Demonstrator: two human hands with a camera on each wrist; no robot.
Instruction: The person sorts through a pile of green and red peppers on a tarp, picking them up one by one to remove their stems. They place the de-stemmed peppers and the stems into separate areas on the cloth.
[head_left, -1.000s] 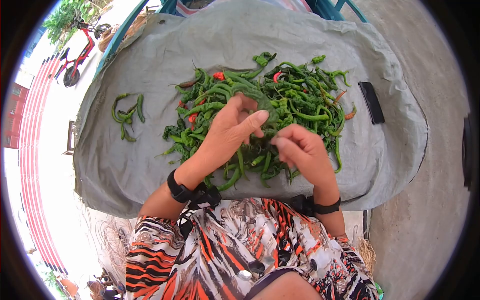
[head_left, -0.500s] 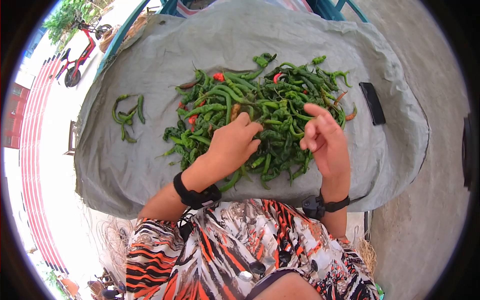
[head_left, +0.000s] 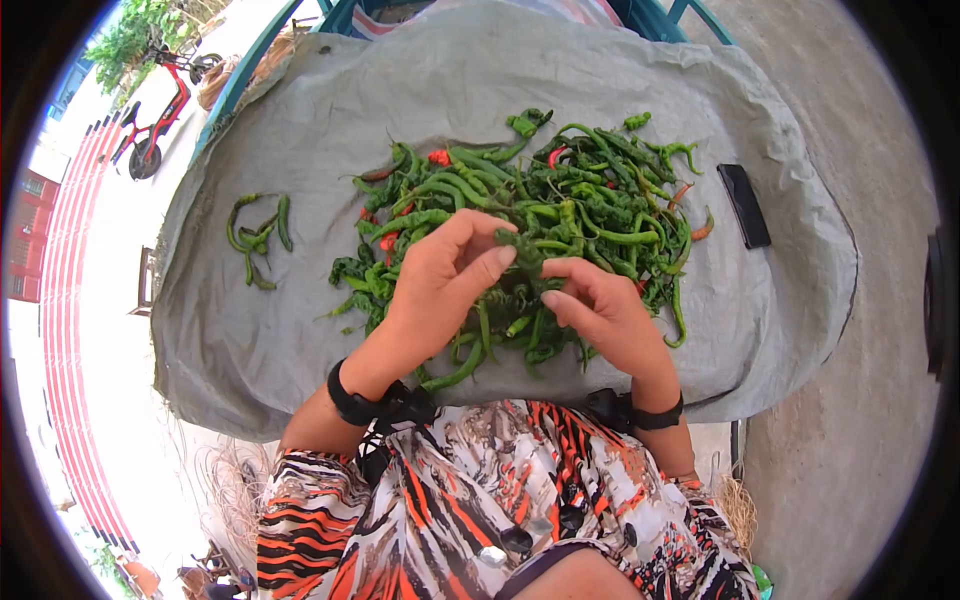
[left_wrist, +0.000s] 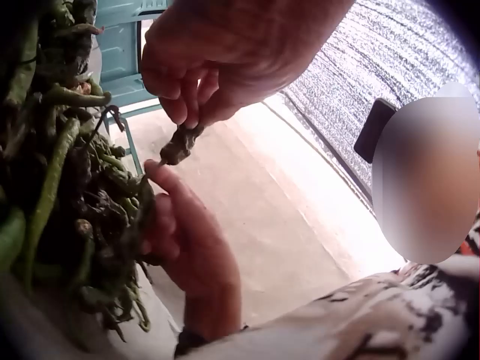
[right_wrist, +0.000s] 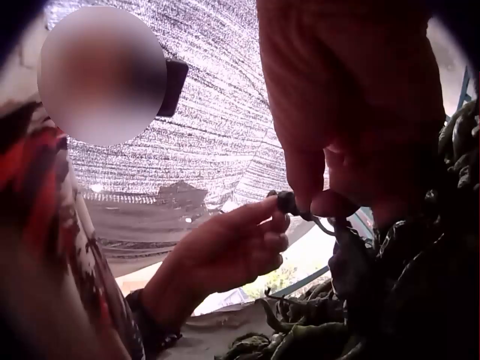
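Over a heap of green peppers (head_left: 600, 165) with a few red ones, both hands meet near the heap's front middle. Between thumb and fingers the left hand (head_left: 430, 280) pinches a small dark green pepper (left_wrist: 178, 145), which shows clearly in the left wrist view. The right hand (head_left: 610, 320) has its thumb and forefinger at the other end of that pepper, pinching its thin stem, as the right wrist view shows. The remaining fingers of the right hand are curled.
The heap lies on a grey cloth (head_left: 330, 110). A few green peppers (head_left: 283, 222) lie apart on the left. A black phone (head_left: 744, 205) rests on the right side of the cloth. Teal rails (head_left: 700, 18) stand behind it.
Half a second ago the left hand was down at the heap and the right hand was raised apart from it. Now the left holds a small pepper and the right has come in to it.
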